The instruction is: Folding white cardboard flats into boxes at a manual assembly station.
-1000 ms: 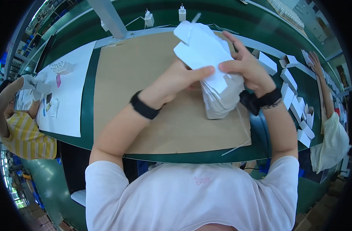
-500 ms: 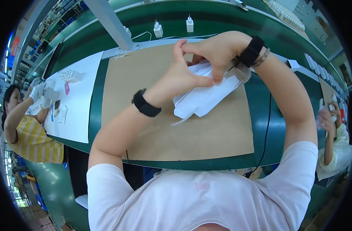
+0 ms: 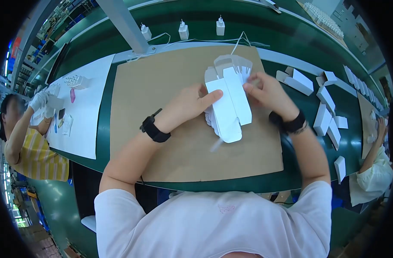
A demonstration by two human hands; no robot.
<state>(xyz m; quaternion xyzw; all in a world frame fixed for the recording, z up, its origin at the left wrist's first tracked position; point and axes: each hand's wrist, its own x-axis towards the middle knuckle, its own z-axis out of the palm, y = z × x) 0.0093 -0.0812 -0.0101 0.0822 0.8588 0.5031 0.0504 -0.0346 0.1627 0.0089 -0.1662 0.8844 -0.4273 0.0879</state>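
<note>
A stack of flat, folded white cartons (image 3: 231,99) lies over the brown cardboard sheet, its flaps fanned out at the far end. My left hand (image 3: 190,105) grips the stack's left side, thumb pressed on the top carton and fingers hidden underneath. At the right edge, near the fanned flaps, my right hand (image 3: 269,92) has its fingers curled against the cartons; they are slightly blurred. A thin pale strip (image 3: 215,145), smeared by motion, sticks out by the near end of the stack.
The brown cardboard sheet (image 3: 162,163) covers the green table. Several opened white boxes (image 3: 323,120) lie to the right. White chargers (image 3: 183,31) and a cable stand beyond the rail. One person (image 3: 37,146) works at the left, another (image 3: 370,180) at the right.
The carton stack has turned upright and come nearer, its flaps now in sight. My right hand has drawn back to the right edge, uncovering the boxes on the right.
</note>
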